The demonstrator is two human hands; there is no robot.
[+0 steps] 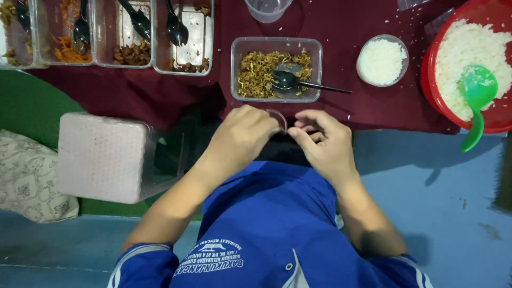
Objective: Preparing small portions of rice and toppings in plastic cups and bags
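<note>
My left hand (242, 136) and my right hand (320, 141) meet close in front of my body, just below the table's near edge. Between the fingertips sits a small clear plastic piece (278, 120), round-edged like a little cup or lid. The left fingers curl around its side; the right thumb and forefinger pinch at its other edge. Directly beyond the hands stands a clear rectangular tub of fried noodles (276, 68) with a black spoon (298, 82) lying in it.
A maroon cloth (341, 32) covers the table. At right are a small round bowl of rice (382, 60) and a red basin of rice (469, 58) with a green scoop (477, 98). Several clear tubs with spoons (106, 32) line the far left. A white box (104, 157) stands at left.
</note>
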